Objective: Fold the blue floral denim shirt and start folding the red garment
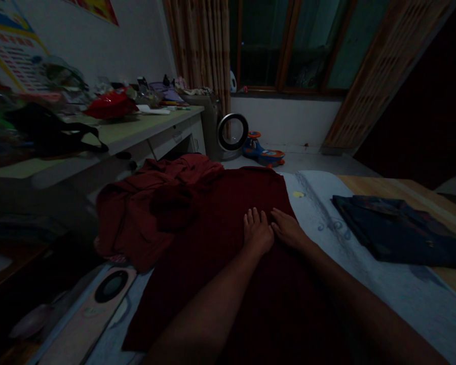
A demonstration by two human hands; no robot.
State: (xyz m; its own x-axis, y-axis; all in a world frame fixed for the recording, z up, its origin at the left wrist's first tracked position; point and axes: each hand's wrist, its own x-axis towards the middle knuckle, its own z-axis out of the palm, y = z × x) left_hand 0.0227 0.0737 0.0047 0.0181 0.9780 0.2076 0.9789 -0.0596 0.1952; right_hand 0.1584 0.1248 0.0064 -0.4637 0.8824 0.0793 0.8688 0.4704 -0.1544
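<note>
Nearest to me, both forearms run up from the bottom of the view onto a dark red garment [228, 243] spread flat over a pale printed sheet [365, 253]. My left hand [257, 232] lies palm down on the cloth with its fingers together and flat, the grip open and holding nothing; my right hand [289, 229] rests just beside it, touching at the thumb side, also flat and open on the fabric. The garment's far left part is bunched into a rumpled heap [152, 203], while the part under my hands lies smooth. Low at the left, beside the sheet's edge, lies a long pale object with a dark round opening [111, 286]; I cannot tell what it is. To the right, well apart from my hands, a folded dark blue garment [399, 230] sits partly on the sheet and partly on bare wood [433, 195]. Farther off on the left a cluttered tabletop [137, 129] carries a red bag [110, 105] and a black bag [49, 133]. Beyond, on the floor, stand a round ring-shaped fan [233, 132] and a blue and orange toy car [262, 149], below a dark window [289, 45] with curtains [199, 45].
</note>
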